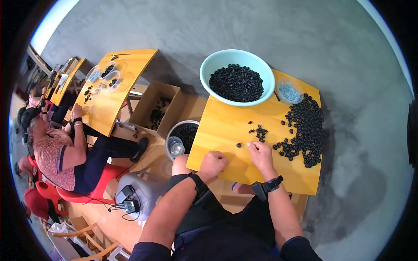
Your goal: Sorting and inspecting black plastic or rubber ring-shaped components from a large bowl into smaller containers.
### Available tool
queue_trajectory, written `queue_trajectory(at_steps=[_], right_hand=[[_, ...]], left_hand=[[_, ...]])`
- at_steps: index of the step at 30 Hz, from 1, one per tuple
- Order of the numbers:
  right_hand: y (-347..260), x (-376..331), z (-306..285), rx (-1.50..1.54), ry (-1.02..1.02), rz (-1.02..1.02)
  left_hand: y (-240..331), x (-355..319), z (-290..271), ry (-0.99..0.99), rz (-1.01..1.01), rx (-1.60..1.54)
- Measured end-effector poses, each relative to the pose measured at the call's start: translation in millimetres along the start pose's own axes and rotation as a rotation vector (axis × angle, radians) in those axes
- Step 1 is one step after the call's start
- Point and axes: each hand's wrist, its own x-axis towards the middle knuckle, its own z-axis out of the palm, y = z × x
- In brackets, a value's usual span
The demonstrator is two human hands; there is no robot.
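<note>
Both forearms reach over the wooden table [226,126], left hand [212,164] fisted shut on the surface, right hand [261,154] pinching something small beside loose black rings [260,132], seemingly mid-assembly, calling next for another ring.

Hands [261,155] beside black rings [305,130]

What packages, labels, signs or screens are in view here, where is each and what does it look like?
Cardboard box: on the floor between the two yellow tables, open-topped, brown, black rings inside.
Plastic bag: on the near table's far right corner, clear, holding small pale parts.
No labels, signs or screens can be made out.
</note>
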Motion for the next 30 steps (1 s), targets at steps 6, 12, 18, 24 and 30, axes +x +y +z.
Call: queue_trajectory(at_steps=[6,12,18,24,30], right_hand=[[-4.0,-15.8,-6.5,0.467,0.009,0.331],[-23.1,-36.8,-19.3,1.015,-0.234,0.387],[-33.7,-52.9,-21.6,1.331,-0.407,0.319],[-37.8,-68.0,-17.7,1.477,-0.486,0.423],[-26.6,-81.3,-13.0,1.546,-0.536,0.535]], left_hand=[[-4.6,1.1,1.0,-0.014,0.025,-0.041],[-2.4,-1.1,-1.8,-0.014,0.037,-0.072],[-6.3,-0.3,0.8,0.003,0.071,-0.091],[-19.6,-8.3,-1.3,-0.017,0.108,-0.212],[19.7,-75.8,-3.5,-0.108,0.165,-0.444]])
